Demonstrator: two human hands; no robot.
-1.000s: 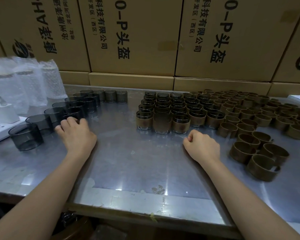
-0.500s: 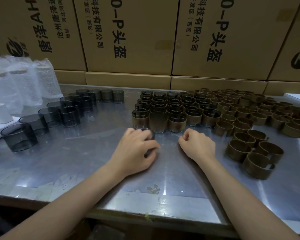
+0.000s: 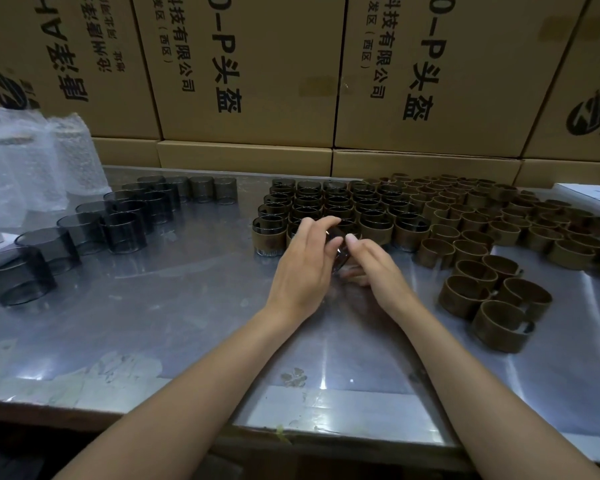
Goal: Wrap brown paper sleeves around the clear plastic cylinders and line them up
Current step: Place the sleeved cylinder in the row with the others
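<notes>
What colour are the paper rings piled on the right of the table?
Brown, a dull olive-brown, seen in the head view: the paper rings lie loose on the metal table.

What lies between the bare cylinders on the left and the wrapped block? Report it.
Nothing: in the head view, bare table separates the bare cylinders from the wrapped block. Both hands work nearer, in front of the block.

Two hands work at the middle, the left hand [image 3: 303,268] and the right hand [image 3: 378,271], with one clear cylinder [image 3: 336,251] between them. About a dozen bare cylinders [image 3: 123,230] stand at left. Sleeved cylinders [image 3: 326,206] number roughly thirty (rear rows blur together). Empty paper sleeves [image 3: 499,323] run to several dozen. Three bubble-wrap rolls [image 3: 25,168] stand far left.
</notes>
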